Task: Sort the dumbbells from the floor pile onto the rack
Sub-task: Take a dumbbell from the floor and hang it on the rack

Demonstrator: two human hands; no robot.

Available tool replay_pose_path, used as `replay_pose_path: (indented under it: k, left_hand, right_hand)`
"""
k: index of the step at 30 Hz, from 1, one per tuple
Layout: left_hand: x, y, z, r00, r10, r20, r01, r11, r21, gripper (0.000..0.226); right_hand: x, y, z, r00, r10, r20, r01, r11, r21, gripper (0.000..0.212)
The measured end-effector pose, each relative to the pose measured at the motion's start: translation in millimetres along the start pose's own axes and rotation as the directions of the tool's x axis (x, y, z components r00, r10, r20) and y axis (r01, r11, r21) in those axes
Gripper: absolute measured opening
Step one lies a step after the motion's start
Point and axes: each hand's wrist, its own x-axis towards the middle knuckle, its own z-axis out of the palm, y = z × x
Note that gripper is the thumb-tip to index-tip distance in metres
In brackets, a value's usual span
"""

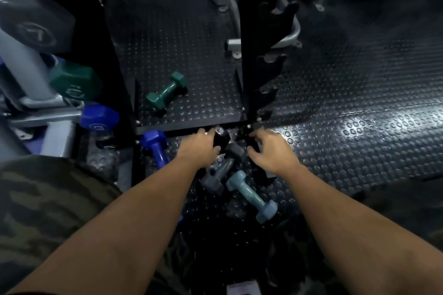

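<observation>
My left hand (200, 148) grips one end of a black dumbbell (221, 139) at the base of the black rack (249, 93). My right hand (271, 151) curls round another black dumbbell end (253, 143) beside it. Between my wrists lie a grey dumbbell (221, 170) and a light blue dumbbell (251, 199) on the floor. A blue dumbbell (155, 146) lies to the left of my left hand. Farther off, a green dumbbell (167, 91) rests on the floor inside the rack frame.
A second rack at left holds a large grey dumbbell (33, 24), a green one (74, 84) and a blue one (99, 117). The rack's saddle brackets (271, 74) climb on the right upright. Studded rubber floor (359, 115) spreads to the right. My camouflage-clad knee (48, 199) is low left.
</observation>
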Motion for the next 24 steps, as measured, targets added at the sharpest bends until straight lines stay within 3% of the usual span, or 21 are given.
replay_pose_path:
  k: [5,10,17,21,24]
  left_hand:
    - [-3,-32,14,0.983,-0.166,0.077,0.170,0.984,-0.054,0.059]
    - [-13,-60,26,0.948,-0.293,0.126,0.307,0.945,-0.110,0.062]
    - [-21,-109,33,0.870,-0.478,0.123,0.493,0.853,-0.173,0.053]
    - [-31,-151,37,0.768,-0.628,0.129,0.637,0.728,-0.253,0.048]
    - [-43,-172,46,0.741,-0.651,0.166,0.669,0.692,-0.272,0.054]
  right_hand:
    - [17,-3,20,1.000,0.013,0.010,-0.014,1.000,0.024,0.047]
    - [36,-10,47,0.998,0.011,0.067,-0.014,0.999,0.050,0.035]
    - [58,-48,79,0.992,-0.054,0.111,0.039,0.991,0.126,0.051]
    - [65,-71,100,0.987,-0.096,0.129,0.071,0.979,0.189,0.039]
    - [64,-83,115,0.974,-0.117,0.192,0.088,0.984,0.153,0.041]
